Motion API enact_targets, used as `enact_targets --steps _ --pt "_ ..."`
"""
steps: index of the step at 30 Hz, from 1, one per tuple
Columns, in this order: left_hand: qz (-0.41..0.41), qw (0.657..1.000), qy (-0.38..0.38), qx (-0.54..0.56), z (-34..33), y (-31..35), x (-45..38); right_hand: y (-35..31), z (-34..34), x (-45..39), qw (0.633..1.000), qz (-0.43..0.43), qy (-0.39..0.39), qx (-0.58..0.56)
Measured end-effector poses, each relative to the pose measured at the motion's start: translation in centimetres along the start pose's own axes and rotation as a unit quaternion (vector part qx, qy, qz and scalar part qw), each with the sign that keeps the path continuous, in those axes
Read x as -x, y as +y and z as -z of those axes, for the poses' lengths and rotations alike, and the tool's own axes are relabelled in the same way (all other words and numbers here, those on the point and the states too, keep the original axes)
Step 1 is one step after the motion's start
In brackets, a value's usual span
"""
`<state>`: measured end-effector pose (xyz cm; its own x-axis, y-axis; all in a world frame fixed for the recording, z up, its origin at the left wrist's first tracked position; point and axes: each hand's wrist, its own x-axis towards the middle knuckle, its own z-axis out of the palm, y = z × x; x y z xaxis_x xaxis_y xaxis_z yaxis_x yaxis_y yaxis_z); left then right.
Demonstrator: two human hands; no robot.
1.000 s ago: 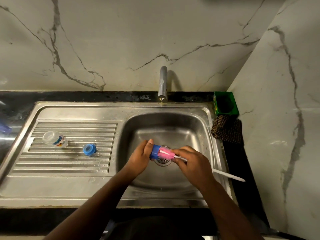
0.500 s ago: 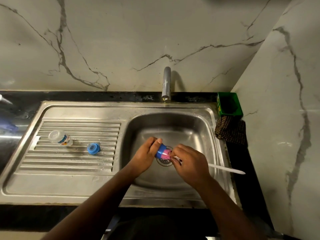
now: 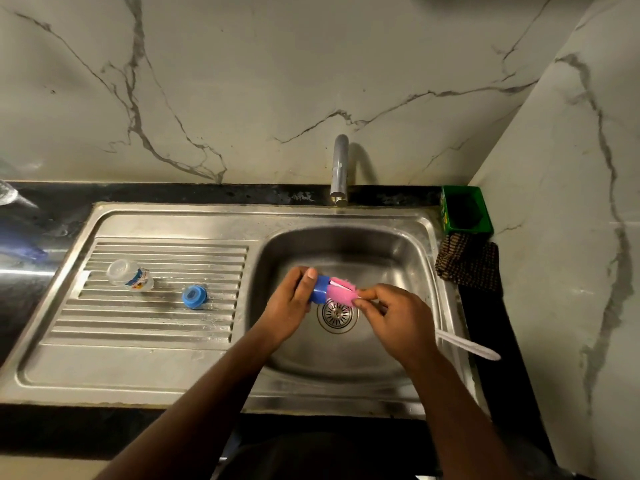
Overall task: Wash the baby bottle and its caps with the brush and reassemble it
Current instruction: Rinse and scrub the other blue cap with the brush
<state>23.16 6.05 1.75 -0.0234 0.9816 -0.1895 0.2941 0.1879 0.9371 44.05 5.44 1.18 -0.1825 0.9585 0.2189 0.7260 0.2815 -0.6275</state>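
Both forearms and hands (image 3: pixel 398 317) bare, no sleeves or jewellery visible.

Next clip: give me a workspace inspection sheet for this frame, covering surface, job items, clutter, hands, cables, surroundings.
Surface: steel sink with ribbed drainboard.
Job's things: bottle lying on drainboard; blue ring cap beside it, apart; blue cap with pink brush at its opening.
Clutter: green box, dark cloth beside basin.
Grippers: left hand grips blue cap; right hand pinches brush.
Cables: nothing seen.
Surroundings: marble walls, tap not visibly running.

Left hand (image 3: pixel 292 301) and right hand (image 3: pixel 393 318) close together, fingers apparently curled.
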Motion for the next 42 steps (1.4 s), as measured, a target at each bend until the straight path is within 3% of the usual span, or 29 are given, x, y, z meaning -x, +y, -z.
enact_targets --steps 4,8,14,18,21,23,26,30,33,36,38,42 --pt "-0.022 0.999 -0.031 -0.014 0.6 -0.7 0.3 0.3 -0.1 0.8 0.998 0.067 -0.019 0.010" --pt "-0.050 0.991 -0.115 -0.037 1.9 -0.7 0.1 0.5 0.2 0.5 0.999 0.042 -0.029 -0.012" --pt "-0.067 0.980 -0.173 -0.073 3.2 -0.5 0.2 0.4 0.3 0.6 0.999 0.011 -0.046 -0.005" --pt "-0.066 0.985 -0.147 -0.057 3.2 -0.4 0.4 0.3 0.4 0.4 1.000 0.012 -0.025 -0.010" --pt "-0.066 0.984 -0.149 -0.074 3.1 -0.4 0.3 0.4 0.1 0.6 0.995 0.094 -0.014 0.026" --pt "-0.053 0.988 -0.129 -0.072 3.3 -0.1 0.0 0.7 0.3 0.1 0.992 0.118 -0.008 0.032" --pt "-0.049 0.982 -0.160 -0.090 3.5 -0.1 -0.5 0.6 0.0 -0.3 0.987 0.150 -0.019 0.045" --pt "-0.053 0.985 -0.142 -0.083 4.1 0.6 -1.2 0.1 -0.1 0.1 0.998 0.028 -0.002 -0.061" --pt "-0.078 0.976 -0.168 -0.115 4.4 0.8 -1.1 0.2 -0.5 0.5 0.997 0.075 -0.020 -0.028" --pt "-0.105 0.970 -0.179 -0.123 4.8 0.9 -1.4 0.3 -0.3 0.4 0.998 0.049 -0.005 -0.026" --pt "-0.123 0.959 -0.205 -0.155 4.8 0.7 -1.6 0.3 -0.4 0.5 0.997 0.076 -0.020 0.003" --pt "-0.109 0.969 -0.181 -0.128 5.0 0.8 -1.6 -0.3 -0.8 0.0 0.998 0.058 -0.004 0.002"
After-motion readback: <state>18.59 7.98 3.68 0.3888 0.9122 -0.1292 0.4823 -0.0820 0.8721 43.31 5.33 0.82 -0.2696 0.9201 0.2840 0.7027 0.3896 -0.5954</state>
